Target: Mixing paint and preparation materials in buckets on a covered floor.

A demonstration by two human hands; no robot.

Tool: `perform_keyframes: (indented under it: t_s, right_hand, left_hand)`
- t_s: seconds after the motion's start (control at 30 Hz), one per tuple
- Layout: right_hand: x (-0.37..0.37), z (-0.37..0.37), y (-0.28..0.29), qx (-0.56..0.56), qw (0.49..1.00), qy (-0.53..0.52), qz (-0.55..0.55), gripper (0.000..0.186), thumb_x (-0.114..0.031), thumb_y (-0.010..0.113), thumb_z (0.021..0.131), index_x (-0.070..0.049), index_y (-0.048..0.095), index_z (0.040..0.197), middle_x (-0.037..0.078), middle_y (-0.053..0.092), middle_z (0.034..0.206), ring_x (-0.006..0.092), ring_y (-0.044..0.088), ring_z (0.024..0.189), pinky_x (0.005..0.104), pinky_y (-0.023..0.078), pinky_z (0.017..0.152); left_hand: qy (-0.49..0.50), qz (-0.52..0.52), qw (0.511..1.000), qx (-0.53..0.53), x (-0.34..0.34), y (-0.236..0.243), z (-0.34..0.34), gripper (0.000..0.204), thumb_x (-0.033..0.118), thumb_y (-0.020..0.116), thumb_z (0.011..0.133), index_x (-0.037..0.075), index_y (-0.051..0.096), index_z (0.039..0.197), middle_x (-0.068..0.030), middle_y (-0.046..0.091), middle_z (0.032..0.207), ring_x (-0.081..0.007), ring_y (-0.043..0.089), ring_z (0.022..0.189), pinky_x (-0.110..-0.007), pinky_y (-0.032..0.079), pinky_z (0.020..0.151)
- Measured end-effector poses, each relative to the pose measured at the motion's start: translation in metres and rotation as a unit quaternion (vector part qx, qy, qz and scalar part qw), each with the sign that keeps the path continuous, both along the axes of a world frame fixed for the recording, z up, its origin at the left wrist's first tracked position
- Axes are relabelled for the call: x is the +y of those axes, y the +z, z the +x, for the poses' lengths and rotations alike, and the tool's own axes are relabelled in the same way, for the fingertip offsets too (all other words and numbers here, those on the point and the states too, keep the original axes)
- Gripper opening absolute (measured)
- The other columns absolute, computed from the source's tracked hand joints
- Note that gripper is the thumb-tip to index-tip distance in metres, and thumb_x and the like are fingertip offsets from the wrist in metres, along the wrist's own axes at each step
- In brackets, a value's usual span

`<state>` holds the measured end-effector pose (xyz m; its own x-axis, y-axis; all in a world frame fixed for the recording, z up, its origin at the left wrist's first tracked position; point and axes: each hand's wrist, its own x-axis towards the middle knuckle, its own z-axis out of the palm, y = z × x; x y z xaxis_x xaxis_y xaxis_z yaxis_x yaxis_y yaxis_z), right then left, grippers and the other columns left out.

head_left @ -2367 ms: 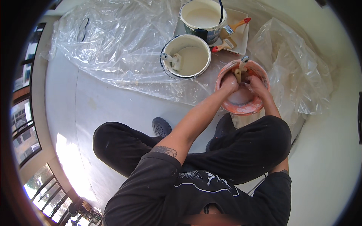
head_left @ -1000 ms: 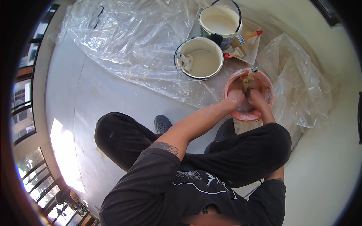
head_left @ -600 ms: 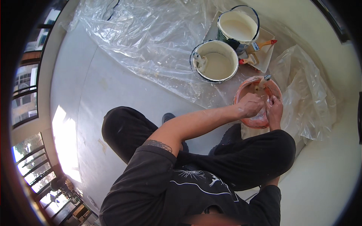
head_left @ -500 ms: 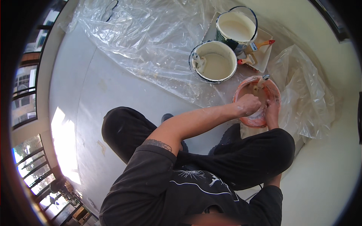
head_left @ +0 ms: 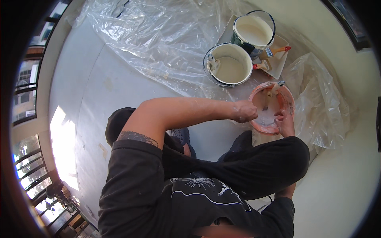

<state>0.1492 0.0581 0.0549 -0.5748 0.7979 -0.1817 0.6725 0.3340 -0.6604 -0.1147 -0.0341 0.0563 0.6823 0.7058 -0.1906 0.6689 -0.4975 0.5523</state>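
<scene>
An orange-pink bucket smeared with pale paint stands in front of me, whitish liquid inside. My left hand is closed in a fist at its left rim. What this fist holds, if anything, is hidden. Reaching across the bucket's right rim, my right hand has bent, closed fingers over the inside. I cannot make out whether something thin is pinched there. A paint-crusted handle leans on the bucket's far rim.
Two paint buckets, one nearer and one farther, hold cream paint behind. Beside them two brushes with red-tipped handles lie on a paint tray. Plastic sheeting covers the floor; a wall rises at right.
My left hand has drawn back leftwards, from over the middle of the orange-pink bucket to its left rim. My right hand stays at the right side, its fingers more bent.
</scene>
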Motion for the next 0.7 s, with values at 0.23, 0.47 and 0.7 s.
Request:
perform_keyframes:
  t_s: [0.23,0.47,0.7]
  right_hand:
    - [0.012,0.003,0.012,0.021,0.991,-0.062,0.116,0.022,0.002,0.074,0.085,-0.001,0.066,0.105,0.011,0.069,0.097,0.0224,0.069,0.09,0.0336,0.053,0.081]
    - [0.022,-0.009,0.036,-0.02,0.995,0.04,-0.088,0.038,0.003,0.07,0.085,-0.001,0.065,0.122,0.017,0.069,0.119,0.0322,0.067,0.11,0.0393,0.051,0.097]
    - [0.054,-0.034,0.09,-0.126,0.985,0.097,-0.069,0.029,-0.009,0.07,0.089,0.001,0.067,0.115,0.02,0.07,0.105,0.034,0.069,0.098,0.0415,0.052,0.089]
  left_hand:
    - [0.059,-0.153,0.958,0.236,-0.035,0.01,-0.178,0.016,0.005,0.063,0.081,-0.003,0.069,0.093,-0.0225,0.07,0.101,-0.0404,0.069,0.099,-0.047,0.055,0.084]
    - [0.551,-0.377,0.719,-0.192,-0.023,0.031,-0.279,0.039,0.021,0.061,0.096,0.007,0.059,0.132,-0.0087,0.068,0.121,-0.022,0.066,0.115,-0.043,0.054,0.096]
    - [0.515,-0.468,0.649,-0.307,-0.01,0.036,-0.242,0.043,0.022,0.075,0.091,0.006,0.053,0.124,-0.009,0.066,0.118,-0.0219,0.064,0.117,-0.049,0.05,0.104]
